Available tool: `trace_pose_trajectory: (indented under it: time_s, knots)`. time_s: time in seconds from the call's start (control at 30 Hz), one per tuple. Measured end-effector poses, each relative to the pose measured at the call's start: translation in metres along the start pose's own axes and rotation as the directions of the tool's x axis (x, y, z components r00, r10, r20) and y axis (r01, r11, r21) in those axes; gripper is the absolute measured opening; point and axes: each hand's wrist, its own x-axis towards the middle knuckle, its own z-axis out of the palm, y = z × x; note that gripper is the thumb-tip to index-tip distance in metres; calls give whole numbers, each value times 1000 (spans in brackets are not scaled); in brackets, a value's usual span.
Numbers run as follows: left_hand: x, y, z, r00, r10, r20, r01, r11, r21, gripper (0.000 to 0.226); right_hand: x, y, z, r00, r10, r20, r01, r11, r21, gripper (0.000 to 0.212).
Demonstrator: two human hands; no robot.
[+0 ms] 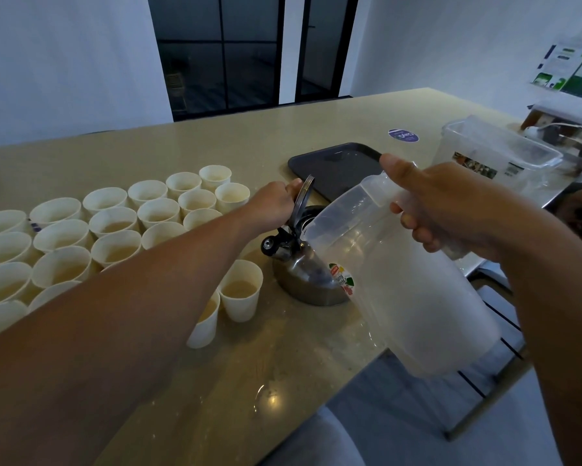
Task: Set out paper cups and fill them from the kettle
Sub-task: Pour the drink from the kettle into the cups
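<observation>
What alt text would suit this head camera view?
A right hand tips a clear plastic jug over a steel kettle while the left hand holds its lid open. Filled paper cups crowd the counter.

The tilted plastic jug (400, 280) covers the right side of the kettle (303, 274), so the kettle's opening cannot be seen. The left forearm (131, 314) hides several paper cups (114, 227) in the near rows. The leftmost cups are cut off by the picture's edge. Print on the jug's sticker (345, 279) and the counter's round label (403, 135) is too small to read.
</observation>
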Motion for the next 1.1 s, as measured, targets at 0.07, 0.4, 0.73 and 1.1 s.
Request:
trace_pose_trajectory:
  time_s: [0.07,0.4,0.73,1.1]
  knots:
    - [-1,0,0,1000,1,1,-1,1000,0,56,0,2,0,1000,0,-11,0,1000,23,70]
    - [-4,2,-1,1000,17,-18,-17,999,30,52,-18,38,3,988,7,-156,32,969,244,68]
    - [-14,6,5,997,14,-71,-13,1000,19,58,-45,60,0,984,38,-175,51,875,481,60]
    - [-33,12,-3,978,-1,-207,-47,972,-230,65,-76,34,-19,949,-117,-293,272,775,571,44]
